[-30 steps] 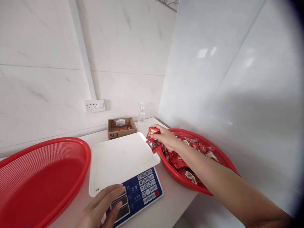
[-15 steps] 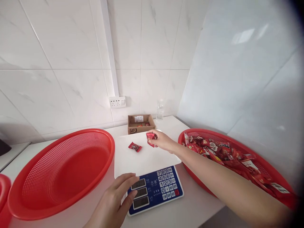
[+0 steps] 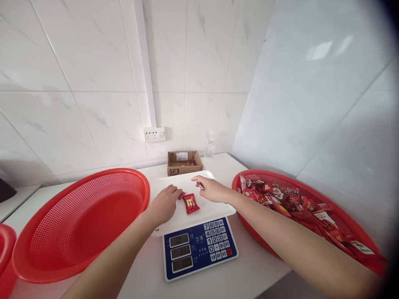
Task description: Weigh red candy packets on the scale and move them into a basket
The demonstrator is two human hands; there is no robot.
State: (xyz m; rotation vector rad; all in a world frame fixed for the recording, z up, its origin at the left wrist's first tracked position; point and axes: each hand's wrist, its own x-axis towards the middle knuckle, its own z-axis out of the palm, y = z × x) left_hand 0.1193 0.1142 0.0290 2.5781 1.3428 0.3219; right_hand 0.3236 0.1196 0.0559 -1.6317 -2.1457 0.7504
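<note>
My left hand is over the white weighing pan of a digital scale, its fingers curled round a small red snack packet; only a corner of that packet shows. To its right, another red snack packet with a pale print lies flat on the pan. My right hand hovers above the pan's right part, closed, with a red packet partly visible between thumb and fingers. In front of the pan is the scale's blue panel with keys and three displays.
A red perforated basket stands at left, part of another red basket beyond it. At right a red basket holds many red packets. Behind the scale are a cardboard box with packets inside and a clear bottle.
My left hand has moved from the scale's displays up to the packet on the pan. One packet from my right hand now lies on the pan; that hand has shifted slightly right.
</note>
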